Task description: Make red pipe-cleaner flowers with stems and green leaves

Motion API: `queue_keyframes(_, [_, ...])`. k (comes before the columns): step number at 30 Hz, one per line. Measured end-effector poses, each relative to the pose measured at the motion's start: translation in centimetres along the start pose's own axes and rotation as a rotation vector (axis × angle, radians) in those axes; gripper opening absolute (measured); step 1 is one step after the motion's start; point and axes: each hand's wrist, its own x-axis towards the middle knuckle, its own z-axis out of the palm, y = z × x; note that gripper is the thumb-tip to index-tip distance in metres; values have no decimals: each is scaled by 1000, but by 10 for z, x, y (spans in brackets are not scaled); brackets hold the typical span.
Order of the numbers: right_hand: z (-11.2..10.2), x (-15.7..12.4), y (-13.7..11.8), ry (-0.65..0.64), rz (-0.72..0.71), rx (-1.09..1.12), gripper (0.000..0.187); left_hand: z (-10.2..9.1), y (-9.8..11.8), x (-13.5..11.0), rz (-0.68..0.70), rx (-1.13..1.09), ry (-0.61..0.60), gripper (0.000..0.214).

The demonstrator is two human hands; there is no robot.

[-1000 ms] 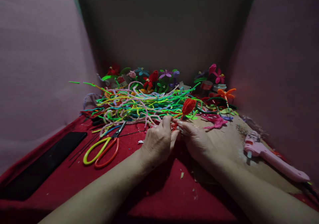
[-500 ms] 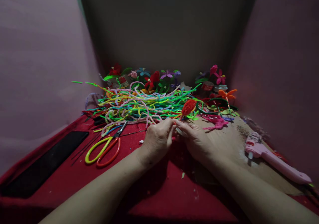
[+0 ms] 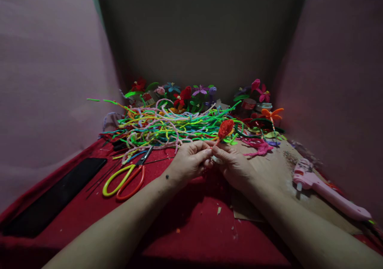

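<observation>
My left hand and my right hand meet at the middle of the red cloth, fingers pinched together around the stem of a small red pipe-cleaner flower that sticks up between them. Both hands are closed on that stem. Just behind them lies a big tangled heap of coloured pipe cleaners.
Yellow-and-orange scissors lie left of my hands, a black flat slab farther left. A pink glue gun rests on a cardboard sheet at right. Finished pipe-cleaner flowers line the back wall.
My left hand has rolled so its fingers now curl over the stem; both hands shifted slightly up and the red flower head sits a little higher.
</observation>
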Motion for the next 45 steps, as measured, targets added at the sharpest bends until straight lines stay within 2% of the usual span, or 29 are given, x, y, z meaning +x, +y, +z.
queue_keyframes(7, [-2, 0, -1, -15, -15, 4, 24, -7, 2, 1, -149, -273, -105, 18])
queue_keyframes(13, [-3, 1, 0, 38, -43, -17, 16, -7, 2, 0, -144, -251, -122, 17])
queue_keyframes(16, [-1, 1, 1, 68, -59, -6, 15, -5, 2, 1, -95, -98, -67, 21])
queue_keyframes(19, [1, -1, 0, 158, -84, -11, 14, -2, -2, 1, 27, 155, 24, 24])
queue_keyframes(22, [2, -2, 2, 216, -94, -56, 15, -3, -12, 1, 259, 449, 112, 14])
queue_keyframes(25, [3, -4, 3, 217, -103, -101, 14, -6, -20, 0, 450, 796, 187, 18])
queue_keyframes(28, [5, -6, 3, 221, -118, -156, 13, -7, -22, -1, 478, 906, 207, 24])
queue_keyframes(30, [5, -7, 2, 231, -122, -203, 13, -6, -20, -1, 440, 815, 205, 23])
queue_keyframes(33, [4, -7, 2, 230, -127, -245, 13, -3, -14, 1, 283, 488, 168, 21])
queue_keyframes(36, [1, -5, 3, 191, -178, -263, 12, -3, -10, 3, 39, 101, 57, 21])
queue_keyframes(39, [1, -4, 5, 137, -163, -190, 12, -7, -7, 3, -83, -154, -81, 24])
queue_keyframes(42, [2, -3, 5, 116, -140, -103, 9, -11, -5, 3, -123, -260, -190, 26])
queue_keyframes(45, [4, -3, 5, 127, -145, -97, 11, -10, -5, 3, -114, -169, -176, 27])
